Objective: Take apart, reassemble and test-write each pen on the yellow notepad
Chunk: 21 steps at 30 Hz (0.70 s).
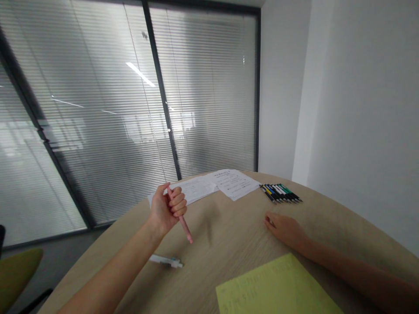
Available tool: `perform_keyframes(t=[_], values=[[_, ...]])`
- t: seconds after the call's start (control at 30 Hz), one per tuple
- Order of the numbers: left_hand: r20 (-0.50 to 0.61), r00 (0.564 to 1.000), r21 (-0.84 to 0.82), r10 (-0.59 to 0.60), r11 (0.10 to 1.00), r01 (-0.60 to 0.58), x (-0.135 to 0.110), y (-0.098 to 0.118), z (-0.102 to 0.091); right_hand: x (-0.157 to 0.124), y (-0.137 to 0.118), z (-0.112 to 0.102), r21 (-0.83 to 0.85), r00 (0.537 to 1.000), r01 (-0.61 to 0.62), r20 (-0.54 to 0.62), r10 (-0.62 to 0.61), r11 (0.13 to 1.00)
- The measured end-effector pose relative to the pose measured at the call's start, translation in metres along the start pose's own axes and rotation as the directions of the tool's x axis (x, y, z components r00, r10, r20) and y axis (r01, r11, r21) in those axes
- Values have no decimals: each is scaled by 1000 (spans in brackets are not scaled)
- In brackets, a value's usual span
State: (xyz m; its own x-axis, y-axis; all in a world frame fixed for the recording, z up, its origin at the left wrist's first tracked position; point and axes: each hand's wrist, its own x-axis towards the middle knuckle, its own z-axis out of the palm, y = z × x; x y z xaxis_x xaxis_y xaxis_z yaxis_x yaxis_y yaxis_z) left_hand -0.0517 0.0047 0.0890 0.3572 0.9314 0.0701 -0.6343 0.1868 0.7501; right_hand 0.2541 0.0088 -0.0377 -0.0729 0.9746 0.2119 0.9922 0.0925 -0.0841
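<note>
Pen [185,227] tight in clenched left hand [168,205], well apart from loosely curled right hand [285,230].

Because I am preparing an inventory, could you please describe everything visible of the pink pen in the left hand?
The pink pen is slim and straight, and looks like plastic. The left hand grips it, curled fingers hiding its middle. Its upper end shows beside the thumb; the lower end slants down to the right, seemingly above the table. Which end writes is unclear.
</note>
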Motion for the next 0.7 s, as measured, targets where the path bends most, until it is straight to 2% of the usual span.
perform_keyframes(t=[0.2,0.43,0.7], values=[[-18,1000,-11,2,1000,-3,0,0,0,0,0,0,-5,1000,8,-6,-8,1000],[12,1000,17,26,1000,-26,3,1,-4,1,1,3,-9,1000,14,-22,-15,1000],[20,999,-34,28,999,-27,1,6,-6,-2,1,2,22,999,38,-36,-37,999]])
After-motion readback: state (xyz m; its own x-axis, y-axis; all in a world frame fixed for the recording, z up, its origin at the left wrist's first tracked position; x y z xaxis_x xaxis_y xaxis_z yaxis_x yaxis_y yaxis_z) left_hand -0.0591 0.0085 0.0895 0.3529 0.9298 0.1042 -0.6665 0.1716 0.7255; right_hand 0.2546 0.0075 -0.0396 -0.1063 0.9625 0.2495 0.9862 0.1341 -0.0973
